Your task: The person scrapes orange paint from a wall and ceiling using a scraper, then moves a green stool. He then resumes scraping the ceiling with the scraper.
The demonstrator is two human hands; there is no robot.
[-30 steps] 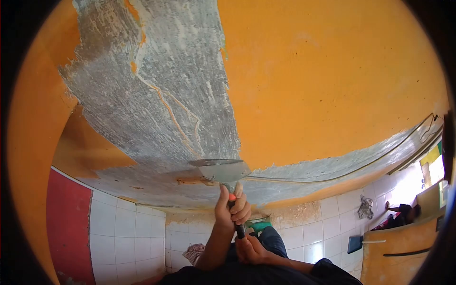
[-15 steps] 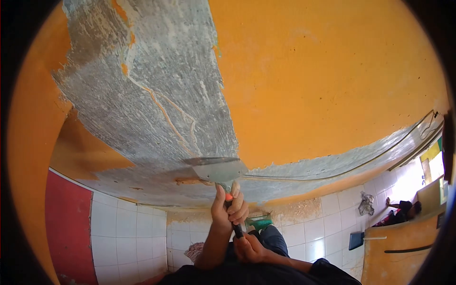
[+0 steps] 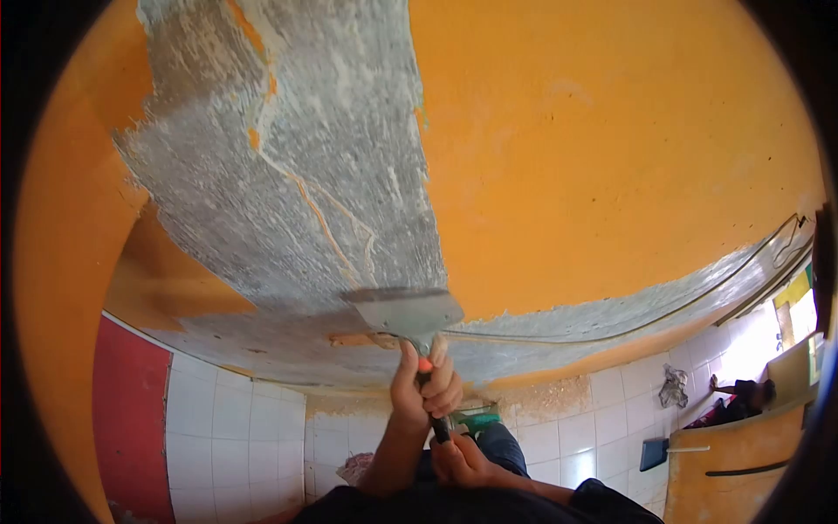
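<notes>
A wide metal scraper [image 3: 410, 314] with a black and orange handle rests its blade against the grey stripped part of the wall [image 3: 332, 148], close to the edge of the orange paint [image 3: 602, 157]. My left hand [image 3: 425, 384] is wrapped round the upper handle, just below the blade. Lower down, my right hand [image 3: 463, 461] is closed on the handle's end. A thin crack line with orange remnants runs down the grey surface above the blade.
White tiles [image 3: 196, 406] and a red panel [image 3: 131, 419] lie at the lower left. A cable [image 3: 594, 339] runs along the wall to the right. Another person [image 3: 742, 400] is at the far right, near an orange counter [image 3: 733, 493]. A green object [image 3: 478, 419] lies below.
The wall and its grey strip have shifted slightly right in view. The scraper and both hands have moved a little right in the frame, with the grip unchanged.
</notes>
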